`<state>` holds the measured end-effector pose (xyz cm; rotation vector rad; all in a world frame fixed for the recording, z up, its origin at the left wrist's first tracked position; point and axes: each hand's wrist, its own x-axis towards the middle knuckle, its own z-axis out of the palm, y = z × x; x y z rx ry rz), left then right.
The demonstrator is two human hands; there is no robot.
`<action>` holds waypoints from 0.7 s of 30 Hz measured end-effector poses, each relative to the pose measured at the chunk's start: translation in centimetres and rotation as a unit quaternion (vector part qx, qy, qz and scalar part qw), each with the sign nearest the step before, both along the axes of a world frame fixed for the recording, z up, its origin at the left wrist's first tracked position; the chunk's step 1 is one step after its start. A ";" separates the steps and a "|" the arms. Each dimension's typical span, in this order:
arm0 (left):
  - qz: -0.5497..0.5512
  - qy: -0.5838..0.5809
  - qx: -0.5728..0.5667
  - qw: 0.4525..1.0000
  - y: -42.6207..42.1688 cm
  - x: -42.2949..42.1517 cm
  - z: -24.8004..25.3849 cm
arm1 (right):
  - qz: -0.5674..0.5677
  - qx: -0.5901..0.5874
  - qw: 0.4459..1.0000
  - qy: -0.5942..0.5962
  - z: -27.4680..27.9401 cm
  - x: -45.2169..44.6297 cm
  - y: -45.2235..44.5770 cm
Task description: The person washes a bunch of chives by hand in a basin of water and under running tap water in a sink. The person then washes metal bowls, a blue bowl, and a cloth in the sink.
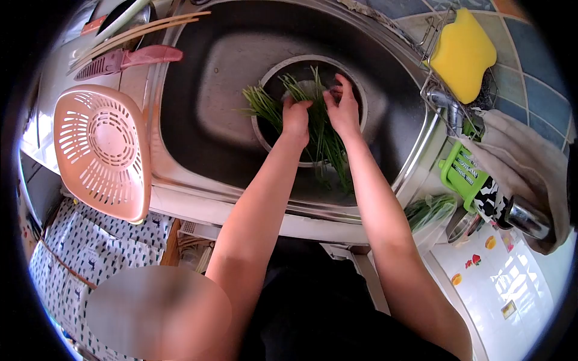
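A round metal bowl (pixel 363 109) stands in the sink. Long thin green chives (pixel 325 135) lie in it, with some ends hanging over its left rim and others over the front rim. Inside the bowl, my left hand (pixel 296 117) is closed around part of the chives, its fingertips partly hidden among them. My right hand (pixel 342 108) is just to the right of it, over the bowl. Its fingers are bent but apart, beside the chives, with nothing visibly gripped.
The metal sink (pixel 232 66) surrounds the bowl. At left are a pink colander (pixel 141 174), a knife with a reddish handle (pixel 150 55) and wooden chopsticks (pixel 162 24). A yellow cloth (pixel 463 57), a faucet (pixel 445 105) and a green basket (pixel 463 171) are at right. Bagged greens (pixel 430 210) lie near my right arm.
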<state>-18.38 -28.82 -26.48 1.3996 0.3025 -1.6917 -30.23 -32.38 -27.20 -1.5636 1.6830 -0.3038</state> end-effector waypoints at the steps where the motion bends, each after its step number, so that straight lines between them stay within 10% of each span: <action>1: 0.005 -0.002 0.002 1.000 0.1 0.1 -0.2 | -0.001 -0.006 1.000 0.015 -0.2 0.3 -0.1; 10: 0.001 -0.101 0.125 0.987 1.4 0.9 -1.4 | 0.203 0.003 0.964 0.174 -3.3 2.1 1.4; 14: -0.004 -0.089 0.122 0.989 1.7 0.8 -1.7 | 0.008 0.018 0.980 0.198 -1.9 2.1 1.2; 18: 0.012 -0.046 0.110 0.993 1.7 0.8 -1.5 | 0.207 0.023 0.963 0.171 -2.6 1.7 2.5; 21: 0.003 -0.046 0.114 0.992 1.9 1.0 -2.0 | 0.136 -0.112 0.968 0.177 -2.8 0.8 2.3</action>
